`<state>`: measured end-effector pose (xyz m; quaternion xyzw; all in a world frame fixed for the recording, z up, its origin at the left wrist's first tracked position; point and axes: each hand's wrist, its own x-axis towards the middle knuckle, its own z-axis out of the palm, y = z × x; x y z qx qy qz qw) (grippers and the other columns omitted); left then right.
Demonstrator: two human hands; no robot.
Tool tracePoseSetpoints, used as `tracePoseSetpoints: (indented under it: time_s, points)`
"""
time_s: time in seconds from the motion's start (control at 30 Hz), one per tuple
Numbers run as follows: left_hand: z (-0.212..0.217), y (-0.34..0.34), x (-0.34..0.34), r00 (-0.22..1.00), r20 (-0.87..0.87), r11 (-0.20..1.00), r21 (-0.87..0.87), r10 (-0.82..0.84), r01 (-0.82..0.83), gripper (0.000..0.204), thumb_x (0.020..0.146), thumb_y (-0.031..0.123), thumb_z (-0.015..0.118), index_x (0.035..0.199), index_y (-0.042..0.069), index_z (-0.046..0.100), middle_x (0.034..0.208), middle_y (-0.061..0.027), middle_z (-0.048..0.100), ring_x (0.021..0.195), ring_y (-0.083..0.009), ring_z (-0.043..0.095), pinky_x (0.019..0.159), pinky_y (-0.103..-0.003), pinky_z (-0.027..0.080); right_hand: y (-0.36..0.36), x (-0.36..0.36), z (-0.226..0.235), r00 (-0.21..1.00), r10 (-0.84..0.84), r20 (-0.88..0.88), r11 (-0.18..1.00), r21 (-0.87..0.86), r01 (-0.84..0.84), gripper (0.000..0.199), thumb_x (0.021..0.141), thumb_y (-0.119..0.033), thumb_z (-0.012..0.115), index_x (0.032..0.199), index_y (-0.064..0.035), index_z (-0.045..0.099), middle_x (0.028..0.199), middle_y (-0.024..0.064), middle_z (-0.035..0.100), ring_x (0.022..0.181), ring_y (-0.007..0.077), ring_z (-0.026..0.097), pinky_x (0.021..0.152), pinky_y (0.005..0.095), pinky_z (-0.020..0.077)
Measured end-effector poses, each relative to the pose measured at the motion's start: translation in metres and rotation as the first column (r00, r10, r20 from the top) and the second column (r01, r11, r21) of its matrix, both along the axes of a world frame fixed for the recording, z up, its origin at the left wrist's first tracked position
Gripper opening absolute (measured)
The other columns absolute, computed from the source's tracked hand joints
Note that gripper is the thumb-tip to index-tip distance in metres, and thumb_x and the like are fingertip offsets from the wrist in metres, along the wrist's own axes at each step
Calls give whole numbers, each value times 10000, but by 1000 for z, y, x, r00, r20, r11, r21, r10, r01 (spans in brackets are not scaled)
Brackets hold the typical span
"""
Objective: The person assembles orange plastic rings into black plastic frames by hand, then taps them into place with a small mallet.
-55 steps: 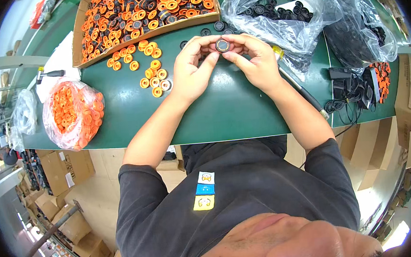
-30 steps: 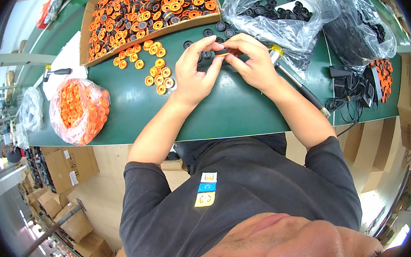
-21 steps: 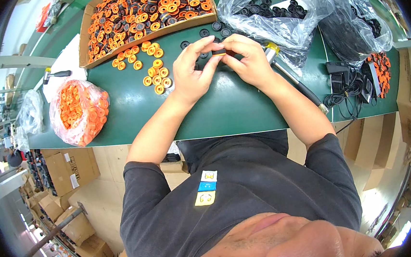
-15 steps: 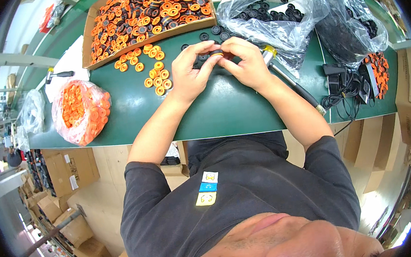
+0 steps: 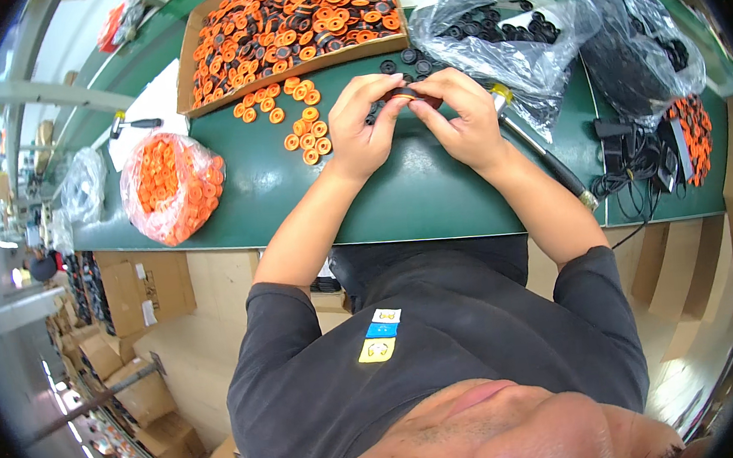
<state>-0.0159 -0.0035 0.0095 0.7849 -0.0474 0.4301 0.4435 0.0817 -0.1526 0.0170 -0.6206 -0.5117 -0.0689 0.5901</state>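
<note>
Over the green table [image 5: 322, 215], both my hands meet on one small round black and orange disc [image 5: 405, 93]. My left hand [image 5: 365, 124] pinches its left side between thumb and fingers. From the other side my right hand [image 5: 467, 122] grips the same disc, its fingers bent around the edge. My fingers cover part of the disc. Loose black discs [image 5: 410, 57] lie just beyond my fingertips. Several loose orange discs [image 5: 308, 141] are spread on the table left of my left hand.
A cardboard tray [image 5: 301, 59] of black and orange discs stands at the back. Orange discs fill a plastic bag [image 5: 172, 189] at left. Black ones sit in clear bags [image 5: 502, 63] at right, near a yellow and black hand tool [image 5: 562, 170] and cables [image 5: 623, 157].
The whole scene has shifted a little to the right in the picture. My hands stay together on the disc, with their fingers slightly changed in position.
</note>
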Motion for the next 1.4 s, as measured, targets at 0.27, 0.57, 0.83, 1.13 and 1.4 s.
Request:
tracePoseSetpoints:
  time_s: [0.27,0.57,0.83,1.13,1.4]
  points:
    - [4,-2,2,996,91,968,248,17,-39,228,825,1,747,1045,12,688,969,-130,674,868,-269,656,763,-340,536,-5,2,1,997,74,-11,996,43,-74,229,800,12,742,1022,8,682,938,131,656,785,217,673,692,315,565]
    - [7,0,-4,997,79,957,286,23,-45,203,802,-4,765,991,22,697,936,-109,687,816,-245,654,704,-315,532,-1,4,-2,985,146,-97,989,44,-142,207,772,40,756,953,5,661,956,131,657,832,245,665,726,326,551]
    - [8,2,-5,998,41,966,258,-40,28,196,797,-27,756,979,13,696,916,-121,685,810,-249,658,701,-325,536,-3,6,-1,988,150,-36,989,24,-149,193,793,38,756,960,23,659,970,131,655,808,210,665,698,292,545]
    - [10,37,24,977,-162,990,66,136,-127,156,901,67,699,1044,5,700,962,-91,687,860,-167,664,771,-296,539,4,5,-11,961,55,-269,979,-176,-106,254,836,-24,741,1081,-5,674,1022,85,626,748,129,652,638,250,535]
    - [24,109,36,794,-211,806,327,570,-492,237,885,136,687,1105,47,677,1060,-138,650,961,-288,681,850,-412,554,9,5,-26,997,76,-5,895,-441,-70,267,841,-50,721,1106,-40,682,1077,112,609,842,215,656,763,317,545]
